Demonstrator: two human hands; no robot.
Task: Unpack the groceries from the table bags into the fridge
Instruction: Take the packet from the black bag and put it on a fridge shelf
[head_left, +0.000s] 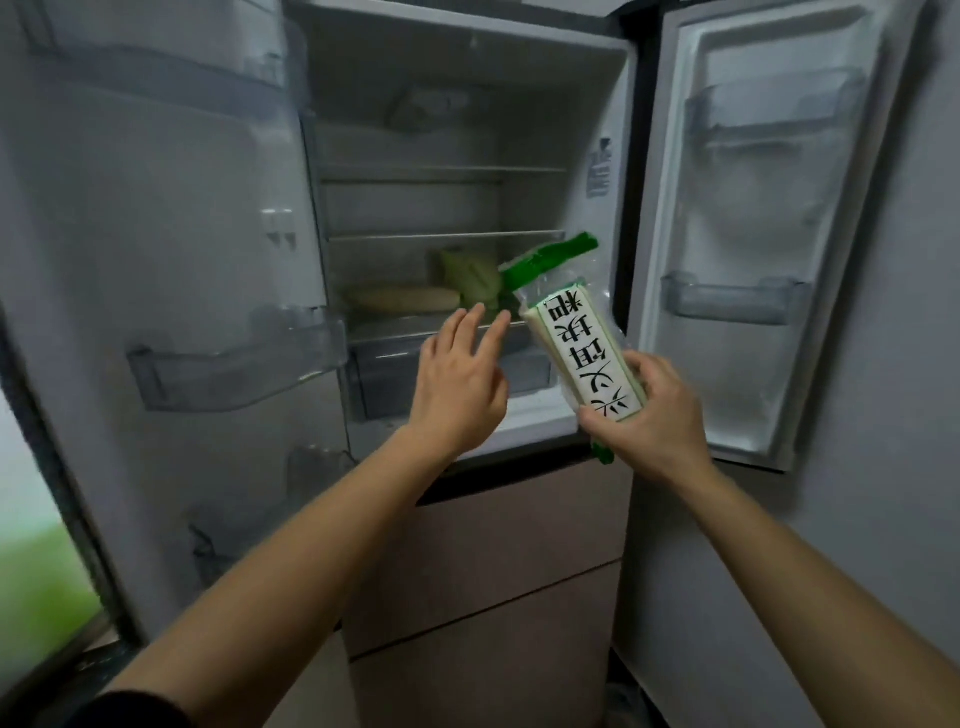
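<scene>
Now, right hand (644, 410): gripping the lower end of a green-and-white packet (582, 343), which is tilting toward the open fridge (467, 119)
Left hand (460, 376): hovering open and empty, fingers spread (just beside the packet)
Lower shelf (441, 325): holding corn (402, 298); leafy greens (470, 275) are sitting behind it

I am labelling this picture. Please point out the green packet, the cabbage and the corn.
green packet (582, 353): head view, on the white label.
cabbage (467, 275): head view, on its pale leaves.
corn (402, 299): head view, on the middle of the cob.
</scene>
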